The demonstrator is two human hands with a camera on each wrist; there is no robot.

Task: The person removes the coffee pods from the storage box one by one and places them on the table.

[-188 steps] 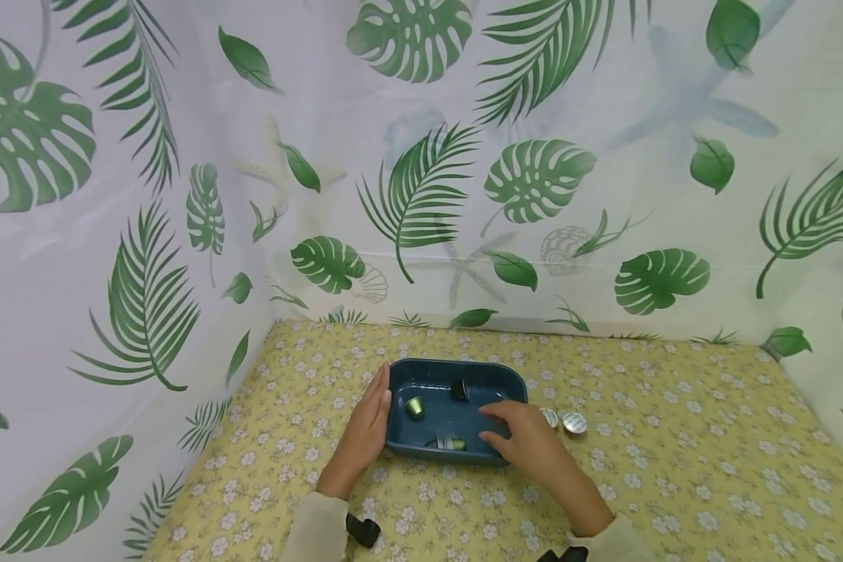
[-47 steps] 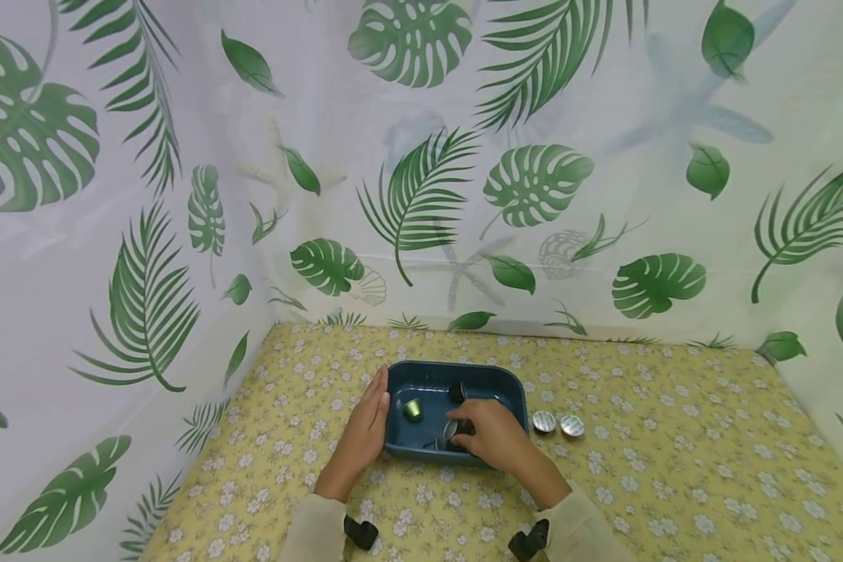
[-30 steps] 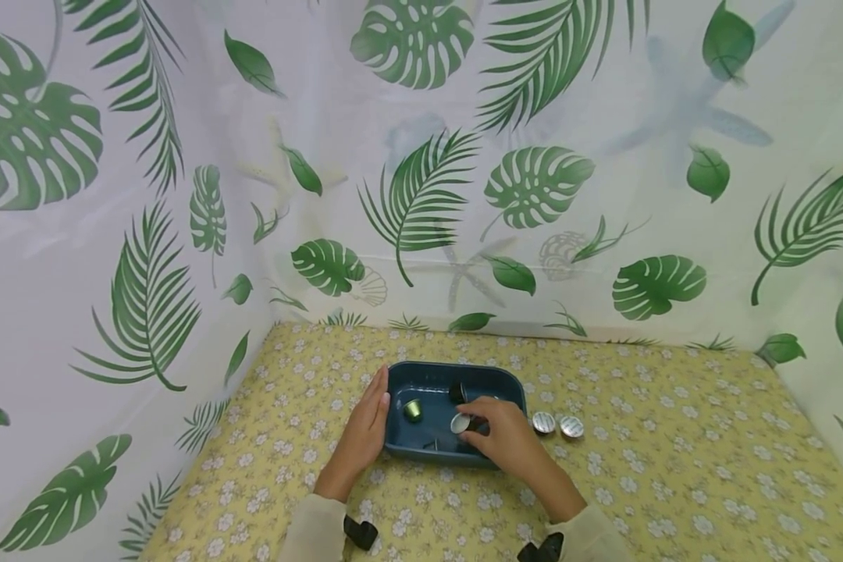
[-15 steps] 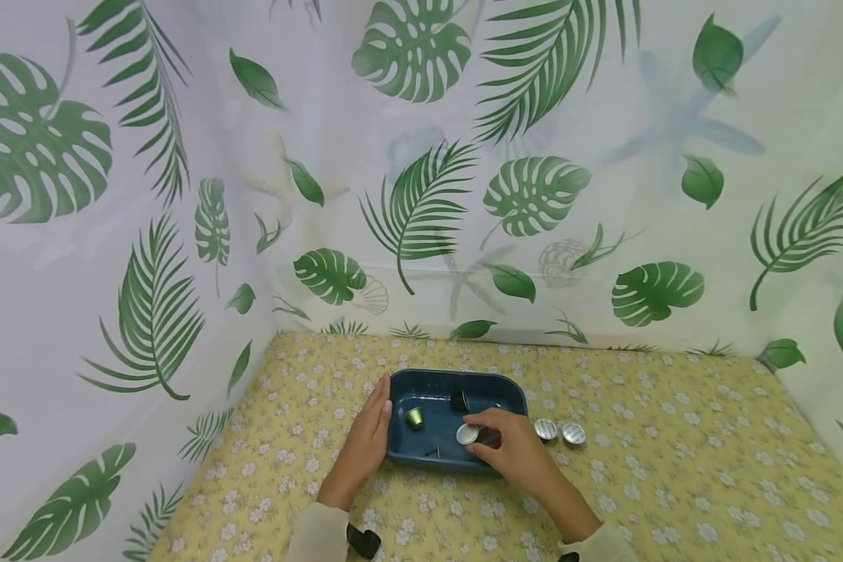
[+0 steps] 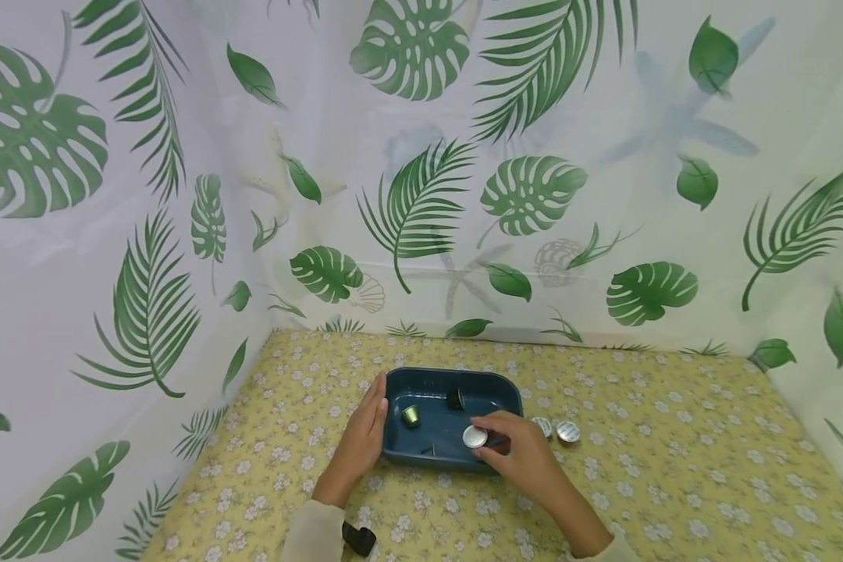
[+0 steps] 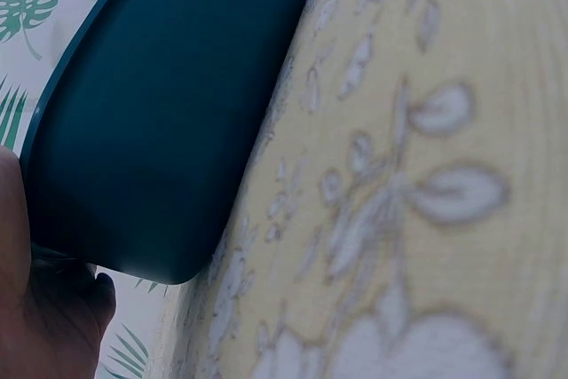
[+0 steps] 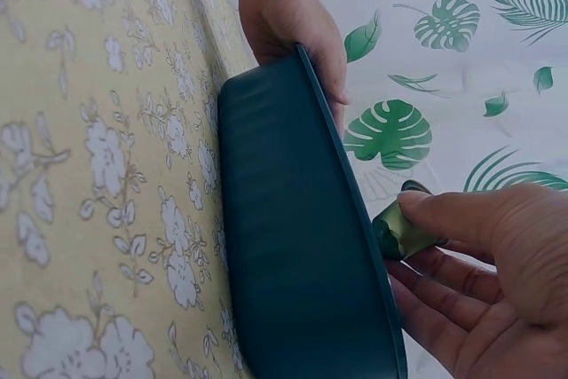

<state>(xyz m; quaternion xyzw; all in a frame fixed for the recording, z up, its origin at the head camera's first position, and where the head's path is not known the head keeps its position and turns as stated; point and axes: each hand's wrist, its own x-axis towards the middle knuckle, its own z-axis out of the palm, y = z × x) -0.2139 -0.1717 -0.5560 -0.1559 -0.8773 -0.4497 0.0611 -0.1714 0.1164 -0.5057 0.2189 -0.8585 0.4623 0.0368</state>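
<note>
My right hand [image 5: 527, 453] pinches a coffee capsule [image 5: 474, 437] between thumb and fingers over the right part of a dark blue dish [image 5: 432, 462]. Its pale round lid faces up in the head view; the right wrist view shows its green side [image 7: 410, 230] near the dish's rim. My left hand [image 5: 361, 437] rests with straight fingers against the dish's left wall, on the outside. Inside the dish lie a green capsule [image 5: 410, 417] at the left and a black capsule [image 5: 454, 400] toward the back. A small dark mark near the front wall is too small to identify.
Two silver-lidded capsules, the right one [image 5: 567, 432] in full view and the left one [image 5: 542, 426] partly behind my right hand, lie right of the dish. The tabletop has a yellow flowered cloth [image 5: 674, 437]. Leaf-print sheets [image 5: 569, 211] stand behind and at the sides.
The capsule that lay near the dish's front wall is now in my right hand. Lately that hand has drawn it rightward and turned its lid up. My left hand stays on the dish.
</note>
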